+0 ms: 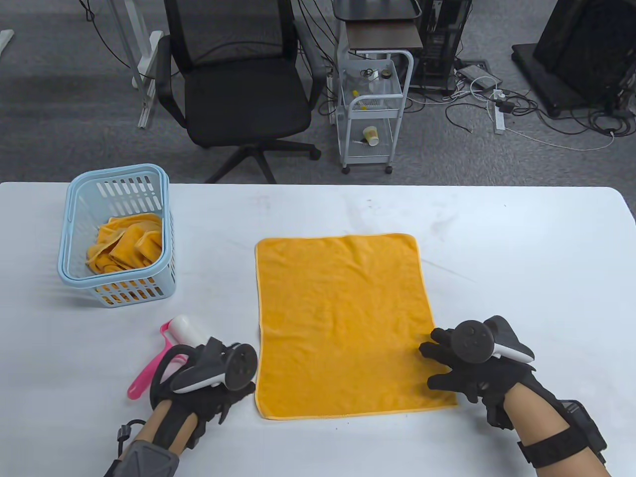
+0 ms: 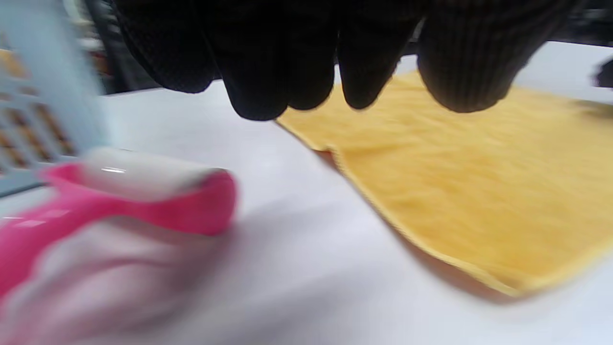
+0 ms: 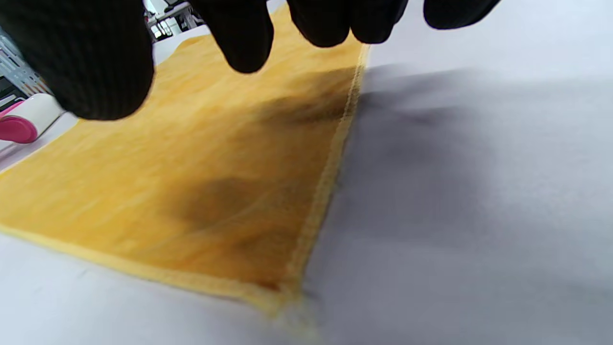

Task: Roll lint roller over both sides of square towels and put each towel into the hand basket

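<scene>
Flat on white bench (image 1: pixel 497 238), orange towel (image 1: pixel 338 318) lies spread. Left of towel: pink lint roller (image 1: pixel 171 348), left hand (image 1: pixel 203 382) over its handle, fingers relaxed, gripping nothing. Right hand (image 1: pixel 462 367) at towel's near right corner, fingers loose. Blue hand basket (image 1: pixel 119 233) far left of towel, crumpled orange towels inside.

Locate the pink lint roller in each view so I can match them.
Table view: pink plastic lint roller with white roll, lower left, beside the left hand.
Left wrist view: lint roller, blurred, lower left, lying on the table.
Right wrist view: only its roll end shows, at the left edge.
Shared landmark: the flat square orange towel, whose left edge faces the roller.
</scene>
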`<state>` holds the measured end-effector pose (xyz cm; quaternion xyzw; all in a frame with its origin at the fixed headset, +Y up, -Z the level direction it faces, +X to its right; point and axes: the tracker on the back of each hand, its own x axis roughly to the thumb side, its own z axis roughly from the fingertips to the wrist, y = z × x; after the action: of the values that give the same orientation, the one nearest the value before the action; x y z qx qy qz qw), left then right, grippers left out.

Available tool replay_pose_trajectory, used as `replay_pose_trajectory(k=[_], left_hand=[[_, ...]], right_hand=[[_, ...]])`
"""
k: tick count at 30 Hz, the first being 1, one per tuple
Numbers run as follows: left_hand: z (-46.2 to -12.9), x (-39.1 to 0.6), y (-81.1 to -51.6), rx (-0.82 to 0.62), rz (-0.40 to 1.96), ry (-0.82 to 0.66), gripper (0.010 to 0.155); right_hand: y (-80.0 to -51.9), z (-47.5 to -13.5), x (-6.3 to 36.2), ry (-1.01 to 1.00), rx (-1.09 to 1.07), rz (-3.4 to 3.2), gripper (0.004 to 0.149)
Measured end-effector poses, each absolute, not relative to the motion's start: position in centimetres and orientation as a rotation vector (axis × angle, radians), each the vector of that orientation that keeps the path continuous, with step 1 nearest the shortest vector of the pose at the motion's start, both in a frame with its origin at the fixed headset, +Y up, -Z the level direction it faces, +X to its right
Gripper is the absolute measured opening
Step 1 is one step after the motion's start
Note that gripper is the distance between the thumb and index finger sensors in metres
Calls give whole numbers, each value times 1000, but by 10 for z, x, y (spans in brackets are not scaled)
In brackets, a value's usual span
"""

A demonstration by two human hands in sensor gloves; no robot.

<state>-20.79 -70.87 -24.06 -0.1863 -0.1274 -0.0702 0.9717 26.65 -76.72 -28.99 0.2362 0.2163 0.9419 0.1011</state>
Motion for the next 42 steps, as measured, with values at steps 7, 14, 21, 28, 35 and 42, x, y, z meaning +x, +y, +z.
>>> replay_pose_trajectory(k=[7,14,21,28,35,42], left_hand=[[-258,-285,-717,-480,-151,86,107],[-267,-313,-750,-627,-108,268,107],[-275,-312,-771,-603,-108,336,82],[-277,-294,-762,-485,55,263,58],[-285,-169,-710,-375,138,-148,58],[-275,-19,-729,-393,55,-544,62]], right_hand=[[-772,-294,266,609,679,2911,100],[-770,-294,271,558,649,2968,99],[-772,-292,273,565,642,2992,97],[-774,-292,272,573,642,3010,96],[-781,-293,274,606,607,3025,96],[-785,-291,273,641,612,3057,97]])
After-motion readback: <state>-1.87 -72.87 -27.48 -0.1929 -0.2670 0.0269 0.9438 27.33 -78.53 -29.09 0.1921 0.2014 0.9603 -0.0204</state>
